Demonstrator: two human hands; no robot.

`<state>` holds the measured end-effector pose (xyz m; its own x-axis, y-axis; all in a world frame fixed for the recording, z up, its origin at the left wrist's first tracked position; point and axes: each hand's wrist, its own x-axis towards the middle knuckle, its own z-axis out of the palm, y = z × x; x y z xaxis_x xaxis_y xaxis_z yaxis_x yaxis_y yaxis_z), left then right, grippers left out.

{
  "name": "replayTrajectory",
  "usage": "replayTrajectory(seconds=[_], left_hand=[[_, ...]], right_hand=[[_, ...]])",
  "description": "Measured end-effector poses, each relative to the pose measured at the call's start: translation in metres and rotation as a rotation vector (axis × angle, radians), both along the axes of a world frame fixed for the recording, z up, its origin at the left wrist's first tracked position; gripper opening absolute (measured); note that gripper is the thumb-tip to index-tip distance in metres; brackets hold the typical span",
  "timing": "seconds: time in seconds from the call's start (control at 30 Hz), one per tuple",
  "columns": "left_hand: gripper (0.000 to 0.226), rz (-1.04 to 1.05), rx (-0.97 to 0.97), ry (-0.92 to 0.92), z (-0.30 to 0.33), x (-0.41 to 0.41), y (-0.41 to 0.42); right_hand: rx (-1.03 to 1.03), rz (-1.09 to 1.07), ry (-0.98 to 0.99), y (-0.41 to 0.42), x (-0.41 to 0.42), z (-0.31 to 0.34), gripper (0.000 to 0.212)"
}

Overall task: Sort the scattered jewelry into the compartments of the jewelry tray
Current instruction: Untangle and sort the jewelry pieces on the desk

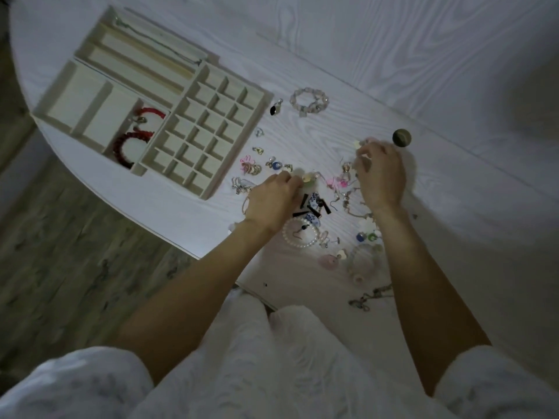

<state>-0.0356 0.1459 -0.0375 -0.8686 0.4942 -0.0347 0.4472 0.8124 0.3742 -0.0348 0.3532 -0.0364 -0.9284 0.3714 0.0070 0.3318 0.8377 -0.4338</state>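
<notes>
Head view: both hands work in scattered jewelry on a white wood-grain surface [393, 71].
Left hand [272, 201] and right hand [379, 173] each pinch small pieces, unclear which; the beige compartmented jewelry tray [266, 96] lies left, red beaded bracelets [133, 140] inside.

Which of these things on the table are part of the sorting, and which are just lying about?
Part of the job:
- jewelry tray
- red bracelets, already in a tray compartment
- pale bead bracelet
- pearl bracelet
- earrings scattered by the tray
- left hand and right hand, both picking at small pieces

Just lying about:
- dark round knob
- table
</notes>
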Motion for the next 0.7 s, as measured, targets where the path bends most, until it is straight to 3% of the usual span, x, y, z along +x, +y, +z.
replayTrajectory(seconds=[0.13, 0.3, 0.5, 0.7], left_hand=[[0.007, 0.053, 0.03, 0.019, -0.002, -0.004, -0.007], [0.007, 0.06, 0.075, 0.035, -0.005, -0.009, -0.025], [0.025, 0.0, 0.162, -0.077, 0.002, -0.008, -0.042], [0.048, 0.152, 0.653, -0.416, 0.043, -0.015, -0.066]], right_hand=[[-0.039, 0.086, -0.012, -0.008, -0.005, 0.001, 0.01], [0.064, 0.231, -0.088, -0.028, -0.005, 0.008, 0.016], [-0.155, 0.308, 0.037, -0.046, -0.001, 0.054, 0.008], [-0.548, 0.273, 0.01, -0.098, -0.006, 0.089, 0.009]])
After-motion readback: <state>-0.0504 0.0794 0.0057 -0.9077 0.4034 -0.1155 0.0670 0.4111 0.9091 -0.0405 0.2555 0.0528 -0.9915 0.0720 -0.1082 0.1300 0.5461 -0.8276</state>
